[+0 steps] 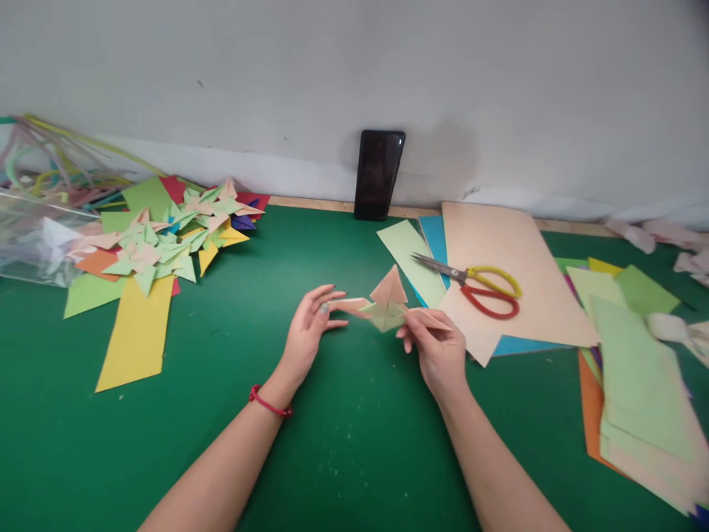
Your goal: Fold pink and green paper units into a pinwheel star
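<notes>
A folded paper star (386,307) in peach and pale green is held just above the green table. My right hand (440,351) pinches its right-hand point between thumb and fingers. At the star's left point is my left hand (306,325), with the tip between its thumb and fingers; the other fingers are stretched apart. A red cord bracelet (269,405) circles my left wrist. Scissors (468,281) with one yellow and one red handle loop lie partly open to the right, on a large peach sheet (501,244).
Several folded stars (147,251) are piled at left on coloured paper, including a yellow strip (136,332). Beside them is a clear plastic bag (38,236). A black phone (379,175) leans against the wall. Pale green sheets (645,384) and scraps lie at far right.
</notes>
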A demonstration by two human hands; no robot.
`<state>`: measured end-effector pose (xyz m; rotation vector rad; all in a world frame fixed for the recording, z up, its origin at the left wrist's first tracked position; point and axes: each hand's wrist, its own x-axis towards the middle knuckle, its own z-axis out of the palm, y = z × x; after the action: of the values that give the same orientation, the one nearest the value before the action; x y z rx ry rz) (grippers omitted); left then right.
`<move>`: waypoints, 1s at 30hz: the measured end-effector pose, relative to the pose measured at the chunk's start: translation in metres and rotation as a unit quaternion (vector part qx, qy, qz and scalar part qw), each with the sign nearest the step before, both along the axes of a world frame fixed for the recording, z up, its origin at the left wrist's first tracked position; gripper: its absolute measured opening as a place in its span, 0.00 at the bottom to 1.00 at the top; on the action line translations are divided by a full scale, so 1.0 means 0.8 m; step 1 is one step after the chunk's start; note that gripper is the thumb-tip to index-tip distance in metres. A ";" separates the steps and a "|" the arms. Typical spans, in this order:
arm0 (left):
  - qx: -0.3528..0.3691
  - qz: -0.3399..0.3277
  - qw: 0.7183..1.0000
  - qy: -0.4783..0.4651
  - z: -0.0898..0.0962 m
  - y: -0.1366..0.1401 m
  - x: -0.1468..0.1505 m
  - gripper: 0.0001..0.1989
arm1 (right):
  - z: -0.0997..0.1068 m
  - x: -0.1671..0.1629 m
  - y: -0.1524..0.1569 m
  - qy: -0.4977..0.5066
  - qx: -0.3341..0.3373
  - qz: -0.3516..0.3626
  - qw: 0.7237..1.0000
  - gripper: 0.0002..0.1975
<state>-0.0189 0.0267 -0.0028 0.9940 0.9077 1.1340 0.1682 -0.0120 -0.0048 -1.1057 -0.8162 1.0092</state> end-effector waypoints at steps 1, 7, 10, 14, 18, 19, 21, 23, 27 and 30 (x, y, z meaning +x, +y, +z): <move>-0.001 0.012 1.000 -0.002 0.000 0.001 0.000 0.18 | 0.000 0.000 0.000 0.003 0.023 -0.012 1.000 0.03; -0.091 -0.105 0.990 -0.033 0.007 -0.006 0.005 0.19 | 0.002 -0.004 -0.009 -0.131 0.088 0.014 0.987 0.10; -0.161 -0.208 0.953 -0.149 0.015 -0.011 0.005 0.32 | 0.005 -0.004 -0.013 -0.207 0.108 0.067 0.970 0.12; -0.216 -0.185 0.942 -0.181 0.018 -0.011 0.002 0.25 | 0.002 0.000 -0.013 -0.282 0.135 0.133 0.941 0.14; -0.207 -0.159 0.959 -0.108 0.013 -0.010 0.002 0.15 | -0.004 0.003 -0.009 -0.357 0.151 0.163 0.907 0.14; -0.193 -0.154 0.965 -0.087 0.012 -0.010 0.002 0.15 | -0.005 0.004 -0.008 -0.370 0.151 0.166 0.902 0.15; -0.164 -0.139 0.975 -0.049 0.011 -0.009 0.004 0.14 | -0.006 0.004 -0.006 -0.389 0.146 0.168 0.894 0.20; -0.150 -0.124 0.981 -0.019 0.010 -0.008 0.005 0.15 | -0.005 0.004 -0.005 -0.401 0.136 0.160 0.892 0.24; -0.130 -0.098 0.986 0.041 0.007 -0.006 0.006 0.17 | 0.004 0.004 -0.008 -0.403 0.115 0.070 0.905 0.23; -0.094 -0.103 0.986 0.095 0.002 -0.005 0.004 0.17 | 0.009 0.002 -0.011 -0.412 0.126 0.033 0.902 0.17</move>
<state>-0.0153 0.0225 -0.0009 1.0263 1.0188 0.7747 0.1700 -0.0205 0.0024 -1.2842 -1.6231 0.4283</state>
